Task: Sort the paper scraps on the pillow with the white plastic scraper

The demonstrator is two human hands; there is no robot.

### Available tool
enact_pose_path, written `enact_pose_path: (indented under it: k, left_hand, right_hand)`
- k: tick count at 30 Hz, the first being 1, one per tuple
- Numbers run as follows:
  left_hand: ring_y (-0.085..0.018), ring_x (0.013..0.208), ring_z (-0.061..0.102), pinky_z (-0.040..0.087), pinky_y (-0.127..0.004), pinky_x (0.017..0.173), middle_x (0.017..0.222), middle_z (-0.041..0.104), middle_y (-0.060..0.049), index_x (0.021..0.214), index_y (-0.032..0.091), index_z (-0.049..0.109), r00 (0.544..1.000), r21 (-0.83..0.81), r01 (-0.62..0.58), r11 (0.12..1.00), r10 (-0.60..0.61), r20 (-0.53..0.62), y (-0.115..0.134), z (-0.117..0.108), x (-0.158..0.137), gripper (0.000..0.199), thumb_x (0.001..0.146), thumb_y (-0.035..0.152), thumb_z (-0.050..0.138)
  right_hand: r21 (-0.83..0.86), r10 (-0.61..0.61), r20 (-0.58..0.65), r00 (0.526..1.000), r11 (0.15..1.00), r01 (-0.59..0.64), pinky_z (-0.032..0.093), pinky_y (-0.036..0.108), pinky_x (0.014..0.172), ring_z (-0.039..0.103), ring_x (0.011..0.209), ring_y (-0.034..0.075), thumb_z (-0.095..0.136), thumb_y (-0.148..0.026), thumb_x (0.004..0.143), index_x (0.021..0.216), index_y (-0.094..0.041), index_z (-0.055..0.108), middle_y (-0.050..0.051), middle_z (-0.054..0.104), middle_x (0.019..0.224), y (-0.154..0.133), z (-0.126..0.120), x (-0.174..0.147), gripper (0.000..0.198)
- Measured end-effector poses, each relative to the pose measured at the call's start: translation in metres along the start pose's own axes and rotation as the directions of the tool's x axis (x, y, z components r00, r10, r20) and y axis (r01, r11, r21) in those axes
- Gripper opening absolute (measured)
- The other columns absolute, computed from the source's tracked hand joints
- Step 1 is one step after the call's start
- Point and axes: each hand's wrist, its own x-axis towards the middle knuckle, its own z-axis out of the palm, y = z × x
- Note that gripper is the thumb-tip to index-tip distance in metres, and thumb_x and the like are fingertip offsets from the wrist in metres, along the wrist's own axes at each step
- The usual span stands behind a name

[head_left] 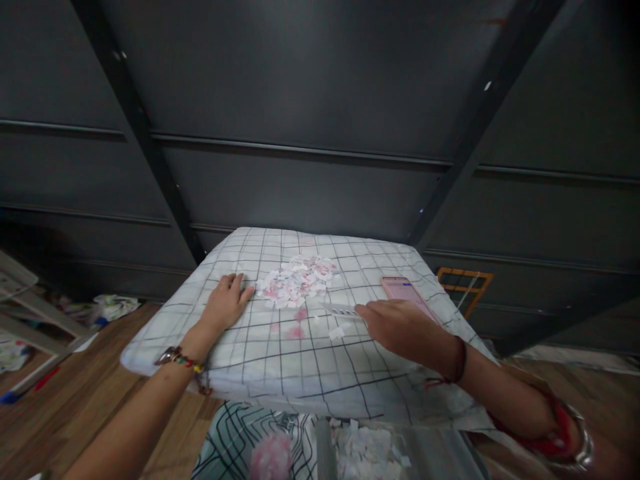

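Observation:
A loose heap of small white and pink paper scraps (297, 283) lies on a white cloth with a dark grid (240, 353). My left hand (227, 301) rests on the cloth just left of the heap, fingers stretched out and holding nothing. In my right hand (395, 325) is a slim pale pointed tool (341, 310) with a row of slots, its exact kind unclear. Its tip points left, close to the heap's lower right side. A few white scraps (337, 332) lie below the tool. Pink smudges (296, 328) show on the cloth below the heap.
A pink-edged phone (406, 293) lies just beyond my right hand. Below the table's near edge, a container (325, 453) holds many paper scraps, beside a pink blurred item (271, 457). A dark panelled wall (300, 193) stands behind the table. At left is a pale frame (35, 340).

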Motion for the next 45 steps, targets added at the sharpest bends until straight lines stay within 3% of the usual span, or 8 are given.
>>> enact_pose_path:
  k: [5,12,20,30,37,39,42,45]
  left_hand:
    - [-0.032,0.119,0.049,0.042,-0.048,0.101,0.123,0.054,-0.023,0.122,0.005,0.052,1.000,0.051,0.003,0.999,-0.004,0.020,0.004,-0.002,-0.002,0.051,0.093,0.043,0.033]
    - [-0.029,0.116,0.053,0.044,-0.044,0.098,0.122,0.056,-0.019,0.118,0.012,0.055,0.999,0.070,0.026,0.997,-0.028,0.030,0.007,-0.003,-0.001,0.045,0.092,0.042,0.034]
    - [-0.030,0.118,0.052,0.044,-0.044,0.099,0.125,0.056,-0.021,0.119,0.008,0.057,0.997,0.114,0.019,0.993,-0.028,0.073,0.008,-0.006,0.000,0.053,0.093,0.044,0.028]
    - [-0.031,0.116,0.053,0.045,-0.046,0.097,0.124,0.056,-0.020,0.118,0.010,0.057,0.997,0.103,0.026,0.994,-0.034,0.069,0.006,-0.002,0.000,0.051,0.092,0.044,0.029]
    - [-0.031,0.118,0.048,0.042,-0.050,0.100,0.126,0.052,-0.016,0.117,0.015,0.059,0.990,0.007,-0.134,0.991,0.135,-0.052,0.032,-0.030,0.003,0.040,0.091,0.035,0.037]
    - [-0.026,0.104,0.056,0.047,-0.045,0.094,0.113,0.056,-0.013,0.116,0.016,0.061,0.957,-0.094,-0.281,0.955,0.287,0.047,0.056,-0.042,0.005,0.040,0.093,0.035,0.035]
    - [-0.020,0.097,0.057,0.048,-0.038,0.089,0.106,0.058,-0.008,0.119,0.022,0.061,0.835,-0.263,-0.486,0.834,0.531,0.144,0.095,-0.046,0.006,0.038,0.096,0.032,0.032]
    - [-0.021,0.095,0.056,0.047,-0.039,0.087,0.103,0.059,-0.009,0.113,0.020,0.064,0.759,-0.245,-0.575,0.781,0.621,0.196,0.123,-0.037,0.006,0.034,0.095,0.030,0.037]
  right_hand:
    - [0.100,-0.001,0.010,1.000,0.995,0.000,0.037,0.027,0.060,0.059,0.066,0.014,0.043,0.003,0.078,0.085,-0.018,0.058,0.002,0.066,0.075,0.018,-0.010,0.003,0.026]
    - [-0.005,-0.037,-0.091,0.995,0.999,0.037,0.041,0.031,0.066,0.058,0.066,0.017,0.044,-0.001,0.079,0.083,-0.018,0.059,0.005,0.068,0.078,0.028,-0.031,0.002,0.023]
    - [0.015,0.022,-0.020,1.000,1.000,-0.022,0.038,0.029,0.063,0.059,0.066,0.016,0.044,0.001,0.081,0.084,-0.018,0.060,0.002,0.068,0.075,0.036,-0.004,0.018,0.024]
    - [-0.017,0.044,-0.023,0.999,0.999,-0.045,0.037,0.030,0.064,0.058,0.067,0.017,0.045,-0.001,0.083,0.086,-0.017,0.061,0.003,0.066,0.075,0.036,-0.004,0.011,0.022]
    - [-0.009,0.023,-0.032,0.999,1.000,-0.023,0.037,0.030,0.065,0.056,0.067,0.017,0.046,0.000,0.082,0.084,-0.017,0.061,0.003,0.066,0.074,0.033,0.002,0.018,0.022]
    - [-0.006,0.013,-0.021,1.000,1.000,-0.013,0.037,0.031,0.064,0.056,0.067,0.017,0.046,0.000,0.082,0.084,-0.017,0.061,0.003,0.066,0.075,0.033,0.001,0.020,0.022]
    - [0.004,0.009,-0.013,1.000,1.000,-0.009,0.037,0.031,0.064,0.056,0.066,0.016,0.045,0.001,0.081,0.083,-0.017,0.060,0.003,0.065,0.074,0.034,-0.001,0.022,0.024]
    - [0.000,0.019,-0.010,1.000,1.000,-0.019,0.035,0.030,0.063,0.055,0.064,0.016,0.045,-0.001,0.082,0.080,-0.018,0.059,0.002,0.065,0.072,0.034,-0.001,0.023,0.022]
